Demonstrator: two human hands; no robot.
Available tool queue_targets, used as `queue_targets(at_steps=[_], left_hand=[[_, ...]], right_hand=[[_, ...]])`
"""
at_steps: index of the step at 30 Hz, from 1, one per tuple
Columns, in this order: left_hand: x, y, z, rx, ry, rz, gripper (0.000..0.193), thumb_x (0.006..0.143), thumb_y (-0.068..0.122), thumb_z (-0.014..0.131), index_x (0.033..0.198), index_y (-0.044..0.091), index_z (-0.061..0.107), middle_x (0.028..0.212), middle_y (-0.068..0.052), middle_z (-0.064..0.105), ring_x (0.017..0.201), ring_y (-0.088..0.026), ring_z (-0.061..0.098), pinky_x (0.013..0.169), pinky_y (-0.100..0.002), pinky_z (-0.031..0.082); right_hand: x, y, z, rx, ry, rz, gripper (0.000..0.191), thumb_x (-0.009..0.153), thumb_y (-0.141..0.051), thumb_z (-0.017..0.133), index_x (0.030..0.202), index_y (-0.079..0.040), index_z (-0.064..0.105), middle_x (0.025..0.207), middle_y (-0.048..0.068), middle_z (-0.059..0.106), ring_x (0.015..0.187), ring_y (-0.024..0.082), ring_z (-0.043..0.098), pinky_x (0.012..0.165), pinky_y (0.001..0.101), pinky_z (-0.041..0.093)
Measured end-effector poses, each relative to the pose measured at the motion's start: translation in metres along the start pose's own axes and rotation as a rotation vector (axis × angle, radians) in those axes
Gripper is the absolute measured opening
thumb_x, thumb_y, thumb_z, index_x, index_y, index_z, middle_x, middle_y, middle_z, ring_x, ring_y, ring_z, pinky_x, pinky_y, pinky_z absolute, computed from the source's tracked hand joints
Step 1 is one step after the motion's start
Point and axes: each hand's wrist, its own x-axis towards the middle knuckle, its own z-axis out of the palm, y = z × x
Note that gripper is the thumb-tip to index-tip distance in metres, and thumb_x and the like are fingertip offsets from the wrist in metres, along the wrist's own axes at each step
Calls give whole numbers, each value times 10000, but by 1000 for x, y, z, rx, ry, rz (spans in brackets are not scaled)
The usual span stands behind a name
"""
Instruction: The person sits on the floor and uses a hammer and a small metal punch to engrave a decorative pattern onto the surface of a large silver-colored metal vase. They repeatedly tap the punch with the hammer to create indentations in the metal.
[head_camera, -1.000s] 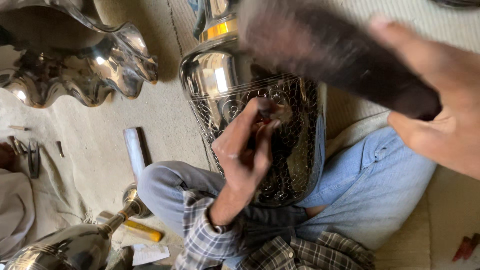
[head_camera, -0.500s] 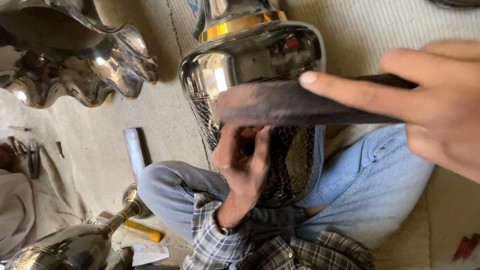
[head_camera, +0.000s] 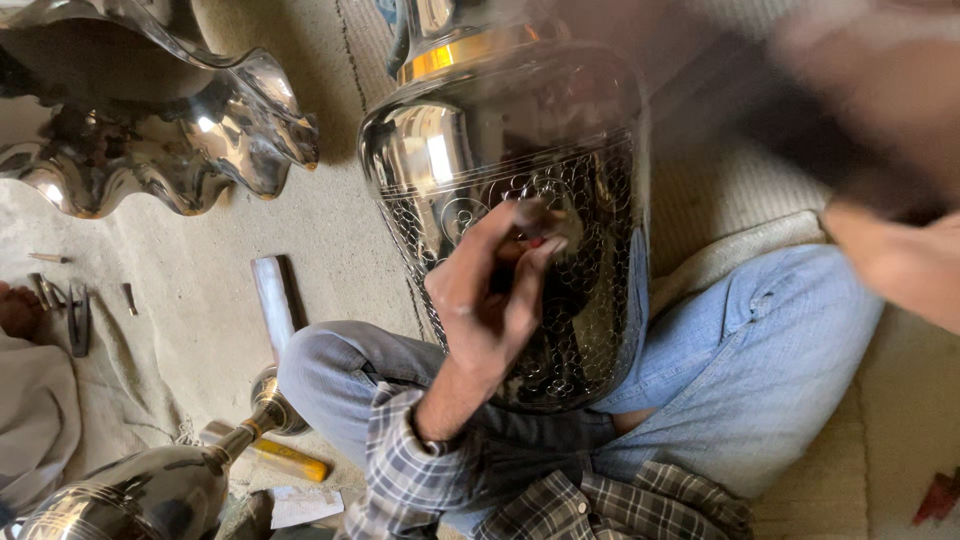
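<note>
Floor-level metal workshop: engraved vase (head_camera: 520, 200), chisels (head_camera: 75, 310)

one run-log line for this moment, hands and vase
left hand: pinches small tool tip on engraved metal vase | right hand: blurred, grips dark striker | vase: across jeans lap

A large vase (head_camera: 520, 200) rests between the seated person's legs (head_camera: 740, 370), its neck pointing away; the left hand (head_camera: 490, 290) lies against its front, pinching a small tool (head_camera: 535, 240), and the blurred right hand (head_camera: 880, 170) is raised to its right. To the left, a wavy-rimmed bowl (head_camera: 160, 140) sits far back on the floor; a second vase (head_camera: 150, 495) lies near the left knee, small tools (head_camera: 70, 310) beyond it.
</note>
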Motion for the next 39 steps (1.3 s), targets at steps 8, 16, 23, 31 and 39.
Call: queue_targets(at_steps=[8,16,23,31,39], left_hand=[[26,-1,-16,132,-319,83,328,1073,65,668,1392,117,613,1165,-52,779,865,-126,800,646,-236,661],[59,-3,-19,18,-707,83,401,1019,-33,621,1389,122,638,1224,-93,782,617,-48,708,428,-157,533],[79,-8,-13,-50,-962,209,598,859,-132,612,1377,165,638,1308,-114,759,757,-57,784,420,-186,538],[82,-27,10,55,-1215,366,605,812,159,832,1376,290,656,683,53,712,577,-82,525,599,-335,372],[86,-33,-4,-240,-1121,285,656,877,-65,645,1488,167,583,1388,-62,725,784,-37,692,616,-180,571]], right_hand=[[-13,-15,12,63,53,122,951,723,84,685,1599,-117,376,978,117,659,838,179,642,737,333,550],[-65,-22,75,538,337,318,719,792,80,726,1446,31,429,982,178,615,883,233,668,806,349,581],[-84,-58,125,476,662,360,548,818,81,777,1252,80,443,997,240,651,865,329,672,795,393,579],[-99,-77,173,-45,725,321,736,652,124,746,1321,138,440,916,309,623,759,422,650,699,499,551],[-125,-65,213,215,854,343,761,853,174,774,1473,77,343,1001,225,631,835,295,657,781,414,568]])
